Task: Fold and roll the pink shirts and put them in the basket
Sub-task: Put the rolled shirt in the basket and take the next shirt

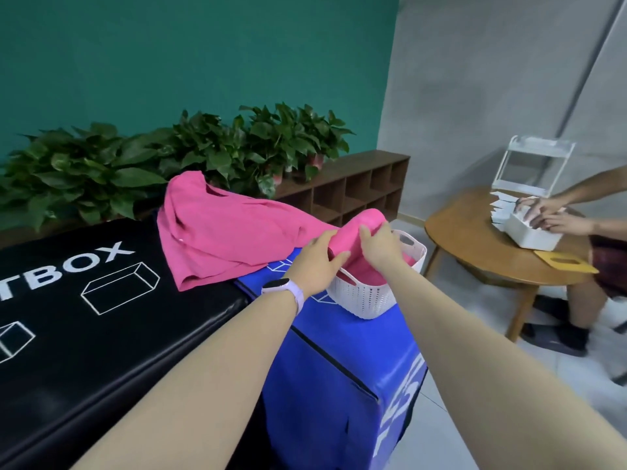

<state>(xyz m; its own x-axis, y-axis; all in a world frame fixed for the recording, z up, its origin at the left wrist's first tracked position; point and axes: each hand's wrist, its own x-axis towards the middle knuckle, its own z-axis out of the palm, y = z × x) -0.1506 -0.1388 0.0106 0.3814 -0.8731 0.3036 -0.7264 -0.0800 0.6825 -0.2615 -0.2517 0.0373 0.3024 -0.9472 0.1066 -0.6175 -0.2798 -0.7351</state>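
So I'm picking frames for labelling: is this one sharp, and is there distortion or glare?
Head view: the hands, left and right, gripping the rolled pink shirt over the white basket look fairly sharp; the right edge, with the round wooden table, is smeared by motion; wide-angle bending curves the wall lines; no strong glare.

Left arm: stretched forward, watch band at the wrist.
Left hand (317, 262): fingers curled round the rolled pink shirt (359, 245).
Right arm: stretched forward, bare.
Right hand (380, 247): grips the same roll from the right.
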